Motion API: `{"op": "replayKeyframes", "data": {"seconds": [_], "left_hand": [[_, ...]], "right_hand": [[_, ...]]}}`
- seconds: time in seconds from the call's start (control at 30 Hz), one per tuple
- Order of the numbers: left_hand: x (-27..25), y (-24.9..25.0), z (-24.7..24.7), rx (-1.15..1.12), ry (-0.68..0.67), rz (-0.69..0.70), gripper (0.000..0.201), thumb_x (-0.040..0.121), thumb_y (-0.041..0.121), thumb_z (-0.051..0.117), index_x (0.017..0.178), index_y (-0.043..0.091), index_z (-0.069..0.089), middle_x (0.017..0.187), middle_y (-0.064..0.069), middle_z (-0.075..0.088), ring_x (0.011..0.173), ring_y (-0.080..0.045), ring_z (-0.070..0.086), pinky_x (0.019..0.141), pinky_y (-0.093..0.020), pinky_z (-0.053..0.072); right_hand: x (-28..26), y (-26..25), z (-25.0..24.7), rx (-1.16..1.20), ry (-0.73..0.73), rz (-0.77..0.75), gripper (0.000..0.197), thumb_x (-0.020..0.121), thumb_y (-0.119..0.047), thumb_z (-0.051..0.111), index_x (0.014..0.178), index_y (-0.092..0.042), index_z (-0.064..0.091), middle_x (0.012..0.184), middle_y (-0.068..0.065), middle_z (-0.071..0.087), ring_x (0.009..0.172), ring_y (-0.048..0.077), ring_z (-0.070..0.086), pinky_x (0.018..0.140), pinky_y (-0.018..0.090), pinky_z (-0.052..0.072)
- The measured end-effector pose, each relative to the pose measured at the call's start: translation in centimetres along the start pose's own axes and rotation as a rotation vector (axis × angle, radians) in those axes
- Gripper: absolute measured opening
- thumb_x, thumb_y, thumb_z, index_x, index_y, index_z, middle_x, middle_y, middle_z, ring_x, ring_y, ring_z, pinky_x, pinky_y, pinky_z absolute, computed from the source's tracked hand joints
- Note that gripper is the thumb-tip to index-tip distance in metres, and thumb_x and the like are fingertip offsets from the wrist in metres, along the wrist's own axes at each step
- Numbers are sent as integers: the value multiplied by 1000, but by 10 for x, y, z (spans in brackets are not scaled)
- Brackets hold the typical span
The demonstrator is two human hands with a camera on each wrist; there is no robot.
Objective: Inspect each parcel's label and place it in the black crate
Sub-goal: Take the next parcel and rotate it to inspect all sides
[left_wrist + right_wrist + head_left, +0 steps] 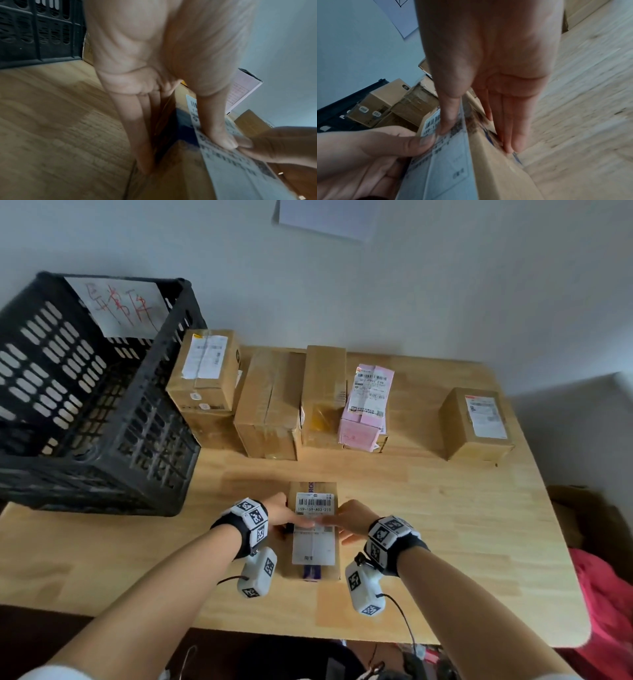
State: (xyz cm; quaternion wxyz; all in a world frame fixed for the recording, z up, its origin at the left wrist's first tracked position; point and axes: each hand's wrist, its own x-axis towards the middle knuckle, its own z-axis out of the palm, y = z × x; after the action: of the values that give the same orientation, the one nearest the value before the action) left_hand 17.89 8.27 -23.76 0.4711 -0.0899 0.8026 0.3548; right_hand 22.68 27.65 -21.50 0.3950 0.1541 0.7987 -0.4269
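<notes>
A long brown cardboard parcel (295, 571) lies on the wooden table (445, 542) in front of me, its white barcode label (314, 503) facing up. My left hand (294, 525) holds its left side, thumb on the label and straight fingers (145, 142) down the side wall. My right hand (337, 529) holds the right side the same way, with fingers (513, 128) flat along the wall. The two thumbs meet on the label (440, 169). The black crate (102, 474) stands at the table's left, apart from the parcel.
Several more parcels stand in a row at the back: a labelled box (205, 371) next to the crate, two plain brown ones (270, 405), a pink one (368, 405), and one far right (478, 422). A red-marked paper (123, 306) hangs in the crate. Red cloth (606, 611) lies off the right edge.
</notes>
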Motion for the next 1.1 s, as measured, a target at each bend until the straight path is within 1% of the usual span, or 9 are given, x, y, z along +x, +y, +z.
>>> {"op": "replayKeyframes", "data": {"seconds": [0.23,0.37,0.6,0.67,0.77,0.8,0.9,1.03,1.1], "left_hand": [[-2,14,-7,113,-91,36,70,39,45,89,100,14,70,100,-4,73,97,-22,67,94,-41,51],[-10,21,-6,128,-98,34,34,62,29,86,89,17,69,104,-5,72,98,-21,66,95,-38,50],[-7,18,-4,140,-95,41,42,64,32,85,99,13,69,107,-6,71,100,-21,65,95,-38,50],[-6,11,-2,130,-93,39,59,59,40,87,107,13,68,108,-4,70,101,-20,64,94,-36,50],[19,-9,1,62,-25,48,111,22,68,86,115,13,61,109,-2,68,100,-18,64,92,-38,52],[20,-10,0,50,-27,35,117,18,70,85,116,12,59,110,-2,67,101,-19,63,91,-38,52],[2,-5,-6,-20,-35,12,92,40,58,89,108,9,51,111,-4,63,107,-23,59,88,-37,51],[8,-8,-16,-183,-35,1,112,32,59,90,124,6,51,121,-16,61,109,-35,60,87,-55,52],[4,-6,-21,-247,-37,-6,86,57,47,86,122,3,52,117,-20,62,105,-38,61,84,-56,53]], "right_hand": [[5,-9,0,-61,-34,49,48,85,-41,66,117,-5,61,110,14,70,96,23,70,82,36,58],[5,-15,-1,-72,-49,67,45,86,-36,67,118,-5,61,111,15,69,98,25,69,85,37,57],[-3,-26,-1,-105,-61,83,43,89,-32,64,124,-7,59,117,13,67,102,25,68,86,33,57],[-13,-27,3,-117,-46,90,45,90,-35,62,124,-6,58,119,13,66,103,25,67,84,32,57],[-21,-26,6,-117,-4,89,51,90,-43,59,124,-5,57,118,13,66,99,25,68,85,35,57],[-23,-25,6,-104,-1,96,52,90,-44,58,124,-4,57,118,14,66,97,25,68,85,35,57],[-28,-31,6,-45,-14,111,53,92,-41,57,126,-1,55,120,16,64,103,27,66,87,35,55],[-33,-42,1,65,75,88,41,98,-31,49,127,-2,51,127,16,60,111,29,62,91,43,53],[-33,-42,0,83,84,104,37,99,-28,47,127,-5,50,128,14,59,108,27,63,89,45,54]]}}
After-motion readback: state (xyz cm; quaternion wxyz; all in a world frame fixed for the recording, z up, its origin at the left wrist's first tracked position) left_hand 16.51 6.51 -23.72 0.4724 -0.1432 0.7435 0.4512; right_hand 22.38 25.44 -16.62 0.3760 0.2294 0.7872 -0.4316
